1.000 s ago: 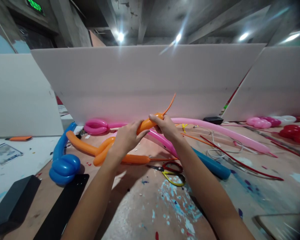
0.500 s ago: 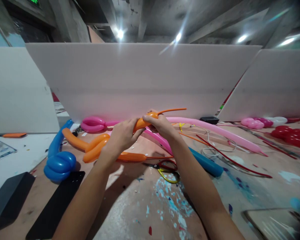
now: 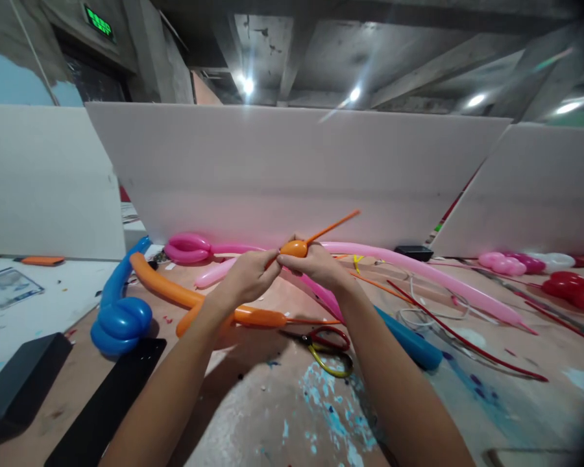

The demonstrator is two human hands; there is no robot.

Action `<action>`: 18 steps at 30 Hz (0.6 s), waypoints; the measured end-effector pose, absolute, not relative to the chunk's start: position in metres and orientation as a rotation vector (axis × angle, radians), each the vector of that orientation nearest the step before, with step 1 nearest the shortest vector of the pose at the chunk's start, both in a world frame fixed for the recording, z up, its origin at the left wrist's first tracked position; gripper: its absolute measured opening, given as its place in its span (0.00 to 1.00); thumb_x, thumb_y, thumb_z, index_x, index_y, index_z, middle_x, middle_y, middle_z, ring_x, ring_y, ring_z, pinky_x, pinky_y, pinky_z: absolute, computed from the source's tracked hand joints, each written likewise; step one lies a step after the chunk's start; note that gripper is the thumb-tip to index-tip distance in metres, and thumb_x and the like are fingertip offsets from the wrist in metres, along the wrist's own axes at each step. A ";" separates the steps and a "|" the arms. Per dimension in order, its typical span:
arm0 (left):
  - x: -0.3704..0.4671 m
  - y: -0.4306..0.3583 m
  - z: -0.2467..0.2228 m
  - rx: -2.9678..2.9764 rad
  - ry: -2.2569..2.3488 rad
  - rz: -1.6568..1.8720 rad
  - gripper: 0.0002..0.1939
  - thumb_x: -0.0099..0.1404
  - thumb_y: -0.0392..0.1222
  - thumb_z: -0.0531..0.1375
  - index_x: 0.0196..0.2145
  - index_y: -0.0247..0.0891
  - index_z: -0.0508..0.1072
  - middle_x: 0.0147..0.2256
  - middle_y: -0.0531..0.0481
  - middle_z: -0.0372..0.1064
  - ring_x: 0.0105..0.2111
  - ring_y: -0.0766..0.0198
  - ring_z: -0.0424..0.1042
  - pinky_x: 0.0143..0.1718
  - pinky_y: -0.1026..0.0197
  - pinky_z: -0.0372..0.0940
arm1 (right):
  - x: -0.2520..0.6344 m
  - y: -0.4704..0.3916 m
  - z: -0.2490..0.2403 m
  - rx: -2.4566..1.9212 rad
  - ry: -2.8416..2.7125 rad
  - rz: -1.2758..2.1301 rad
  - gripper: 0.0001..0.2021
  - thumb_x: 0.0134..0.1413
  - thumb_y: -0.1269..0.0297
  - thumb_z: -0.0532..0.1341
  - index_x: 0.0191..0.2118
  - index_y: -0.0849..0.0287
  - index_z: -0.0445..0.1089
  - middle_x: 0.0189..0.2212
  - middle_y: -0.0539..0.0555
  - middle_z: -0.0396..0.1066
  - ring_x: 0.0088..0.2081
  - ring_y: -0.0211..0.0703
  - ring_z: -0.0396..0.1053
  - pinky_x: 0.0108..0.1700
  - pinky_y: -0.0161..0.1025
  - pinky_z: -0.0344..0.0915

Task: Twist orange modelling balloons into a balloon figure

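Note:
Both hands meet above the middle of the table around an orange long balloon [image 3: 294,248]. A small round bulge of it shows between the fingers, and its thin uninflated tail points up to the right. My left hand [image 3: 250,272] is closed on the balloon's left side, where most of it is hidden. With the thumb across the bulge, my right hand [image 3: 318,263] grips the other side. Under my left forearm lies a twisted orange balloon [image 3: 260,316] with its own thin tail. Red-and-yellow-handled scissors [image 3: 328,350] rest below my hands.
A blue twisted balloon [image 3: 121,324] and black boxes [image 3: 24,383] lie at left. Pink balloons [image 3: 418,275] stretch along a white board [image 3: 302,175]. A teal balloon [image 3: 409,337] is beside my right forearm. Red balloons [image 3: 574,292] sit far right.
My hands have drawn closer together, so less of the held orange balloon shows between them. Its tail now tilts more steeply upward. The view has shifted slightly.

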State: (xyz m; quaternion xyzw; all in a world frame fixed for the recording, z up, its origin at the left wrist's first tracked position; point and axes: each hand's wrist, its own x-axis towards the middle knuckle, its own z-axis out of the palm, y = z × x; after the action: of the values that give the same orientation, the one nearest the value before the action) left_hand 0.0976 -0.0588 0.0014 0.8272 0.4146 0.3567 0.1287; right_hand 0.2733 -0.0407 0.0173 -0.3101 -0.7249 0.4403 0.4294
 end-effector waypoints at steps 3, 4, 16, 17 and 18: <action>0.091 -0.057 0.006 2.026 0.969 0.963 0.14 0.66 0.46 0.49 0.31 0.36 0.70 0.27 0.49 0.68 0.26 0.63 0.67 0.28 0.62 0.60 | 0.278 -0.037 0.029 -0.602 -2.007 1.220 0.13 0.46 0.61 0.68 0.37 0.59 0.67 0.27 0.49 0.69 0.30 0.38 0.68 0.34 0.36 0.67; 0.087 -0.057 0.007 1.920 0.887 0.929 0.15 0.65 0.47 0.50 0.30 0.35 0.70 0.26 0.49 0.68 0.26 0.63 0.67 0.28 0.62 0.61 | 0.278 -0.035 0.032 -0.530 -2.058 1.264 0.14 0.47 0.61 0.67 0.38 0.59 0.67 0.29 0.50 0.70 0.32 0.39 0.70 0.36 0.38 0.68; 0.090 -0.052 0.005 1.739 0.899 1.039 0.19 0.64 0.56 0.55 0.34 0.35 0.70 0.21 0.53 0.61 0.21 0.68 0.61 0.22 0.65 0.57 | 0.281 -0.013 0.020 -0.452 -2.131 1.188 0.16 0.49 0.60 0.66 0.43 0.56 0.66 0.35 0.49 0.67 0.36 0.36 0.66 0.39 0.34 0.65; 0.091 -0.052 0.006 1.784 0.919 1.071 0.18 0.64 0.55 0.56 0.36 0.35 0.71 0.22 0.53 0.61 0.21 0.68 0.61 0.22 0.66 0.58 | 0.279 -0.013 0.019 -0.536 -2.090 1.173 0.15 0.50 0.58 0.65 0.42 0.56 0.65 0.31 0.47 0.66 0.32 0.34 0.65 0.34 0.33 0.64; 0.091 -0.053 0.007 1.818 0.937 1.108 0.18 0.63 0.53 0.57 0.39 0.35 0.71 0.22 0.54 0.61 0.21 0.69 0.62 0.23 0.66 0.58 | 0.277 -0.014 0.019 -0.613 -2.039 1.146 0.13 0.53 0.56 0.63 0.40 0.56 0.65 0.27 0.46 0.63 0.27 0.33 0.62 0.30 0.31 0.61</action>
State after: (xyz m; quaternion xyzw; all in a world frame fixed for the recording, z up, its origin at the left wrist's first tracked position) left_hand 0.0915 -0.0534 0.0070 0.7175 0.3700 0.4371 0.3965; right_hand 0.2767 -0.0140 0.0190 -0.2371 -0.7887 0.4432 0.3540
